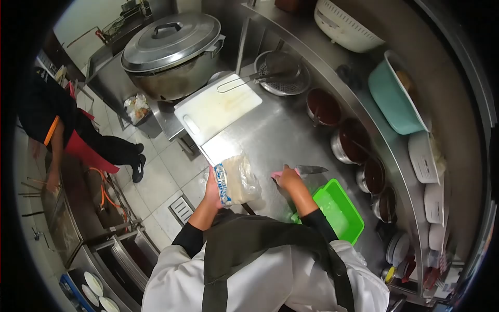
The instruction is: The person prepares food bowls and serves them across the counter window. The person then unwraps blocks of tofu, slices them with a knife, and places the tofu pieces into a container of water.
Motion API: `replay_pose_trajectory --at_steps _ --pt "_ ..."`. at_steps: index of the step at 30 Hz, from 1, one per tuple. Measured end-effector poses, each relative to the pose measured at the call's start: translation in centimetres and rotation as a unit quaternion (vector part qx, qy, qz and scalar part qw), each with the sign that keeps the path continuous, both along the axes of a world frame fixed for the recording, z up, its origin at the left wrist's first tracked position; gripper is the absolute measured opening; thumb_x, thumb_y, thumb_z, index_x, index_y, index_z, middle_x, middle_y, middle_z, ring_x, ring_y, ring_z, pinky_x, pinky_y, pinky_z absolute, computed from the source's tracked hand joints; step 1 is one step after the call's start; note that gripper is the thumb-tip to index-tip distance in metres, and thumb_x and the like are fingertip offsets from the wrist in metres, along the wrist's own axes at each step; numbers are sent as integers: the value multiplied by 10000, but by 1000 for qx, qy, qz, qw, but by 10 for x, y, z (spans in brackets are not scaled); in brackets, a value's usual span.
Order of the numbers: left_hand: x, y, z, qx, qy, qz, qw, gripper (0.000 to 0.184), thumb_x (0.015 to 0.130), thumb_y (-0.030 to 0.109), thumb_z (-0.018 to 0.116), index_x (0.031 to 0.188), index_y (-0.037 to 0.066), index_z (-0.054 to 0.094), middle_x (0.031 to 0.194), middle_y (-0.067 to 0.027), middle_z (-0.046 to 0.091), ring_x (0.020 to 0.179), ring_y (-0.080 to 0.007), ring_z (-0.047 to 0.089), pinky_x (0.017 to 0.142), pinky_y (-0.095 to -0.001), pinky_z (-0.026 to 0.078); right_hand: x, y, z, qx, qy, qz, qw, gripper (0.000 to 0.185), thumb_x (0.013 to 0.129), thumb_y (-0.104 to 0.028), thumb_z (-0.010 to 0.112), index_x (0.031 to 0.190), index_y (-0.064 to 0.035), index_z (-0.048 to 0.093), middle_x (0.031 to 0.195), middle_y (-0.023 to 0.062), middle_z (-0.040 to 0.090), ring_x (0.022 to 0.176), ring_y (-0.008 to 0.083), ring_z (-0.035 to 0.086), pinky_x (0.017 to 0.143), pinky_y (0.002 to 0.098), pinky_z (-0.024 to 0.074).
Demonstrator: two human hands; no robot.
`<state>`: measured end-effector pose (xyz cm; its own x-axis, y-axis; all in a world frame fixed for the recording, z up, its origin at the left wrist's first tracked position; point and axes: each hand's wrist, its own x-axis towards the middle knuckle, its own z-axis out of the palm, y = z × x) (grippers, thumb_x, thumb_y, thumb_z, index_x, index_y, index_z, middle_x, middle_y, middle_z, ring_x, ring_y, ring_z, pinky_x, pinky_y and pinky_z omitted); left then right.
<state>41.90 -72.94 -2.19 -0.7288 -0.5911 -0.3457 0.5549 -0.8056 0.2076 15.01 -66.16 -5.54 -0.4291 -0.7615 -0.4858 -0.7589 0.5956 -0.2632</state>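
A clear plastic package with blue print [238,181] and pale contents is held in my left hand [212,188], whose fingers grip its left side near the counter's front edge. My right hand [288,178] is closed on the pink handle of a knife [312,169], with the blade pointing right over the steel counter [275,132]. Just right of that hand sits a bright green tub [340,210]. Beyond the package lies a white cutting board [218,109] with a wire-like utensil on it.
A large lidded pot [171,57] stands at the back left. Several pots of dark sauce [323,106] line the counter's right side, under a shelf with a teal basin [392,96]. A co-worker [62,114] stands at the far left.
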Motion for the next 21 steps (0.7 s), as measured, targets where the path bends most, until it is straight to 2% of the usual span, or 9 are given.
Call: replay_pose_trajectory --at_steps 1,3,6,9,10,13,16,19,21 --pt "-2 -1 3 -8 12 -7 1000 772 909 671 231 1379 82 399 1298 -140 526 1151 -328 537 981 -502 421 9 6 20 -110 -24 -51 992 462 827 -378 641 1124 -26 599 1006 189 662 902 314 649 810 401 490" --pt "-4 2 19 -33 19 -22 999 800 896 690 233 1382 74 391 1304 -145 519 1154 -327 535 980 -498 424 38 3 98 -317 -218 -84 919 403 794 -315 706 1018 -2 586 894 151 662 715 251 641 665 348 499" --pt "-6 8 12 -61 -7 -41 997 826 885 706 238 1379 62 391 1300 -152 521 1150 -324 539 977 -490 430 83 11 195 -398 -242 17 885 309 760 -251 744 847 -1 585 739 118 634 586 218 587 569 319 469" --pt "-11 11 15 -65 -7 -60 996 807 889 695 265 1354 54 420 1270 -158 545 1128 -317 559 964 -481 447 90 13 194 -302 -219 103 922 252 752 -205 733 720 -1 590 643 122 606 564 223 589 545 328 460" --pt "-10 11 18 -60 -2 -63 996 795 892 688 277 1343 52 433 1257 -160 556 1119 -314 567 959 -479 454 89 14 187 -370 -167 95 909 279 747 -183 722 621 8 562 561 122 558 531 227 579 529 339 455" --pt "-5 11 17 -71 -5 -64 995 822 881 708 260 1362 60 414 1249 -150 555 1106 -306 573 935 -481 467 60 19 201 -352 -141 -56 923 221 776 -109 690 661 17 549 596 48 540 580 103 564 539 267 443" --pt "1 15 19 -60 14 -56 996 820 879 706 278 1359 56 416 1238 -148 561 1095 -302 579 921 -476 478 56 22 217 -429 -342 -48 835 257 796 -138 677 652 21 534 598 60 547 602 118 597 535 288 443" --pt "4 16 19 -69 10 -48 996 817 879 703 289 1355 52 420 1235 -149 561 1088 -308 581 926 -475 476 101 21 232 -321 -129 120 930 274 783 -159 681 656 31 530 597 95 558 586 173 602 535 326 444" --pt "5 17 17 -65 26 -54 996 812 883 697 290 1357 51 417 1245 -151 554 1096 -310 576 936 -478 470 112 12 202 -310 -121 153 931 250 761 -158 690 677 32 551 603 125 571 563 208 576 538 342 442"
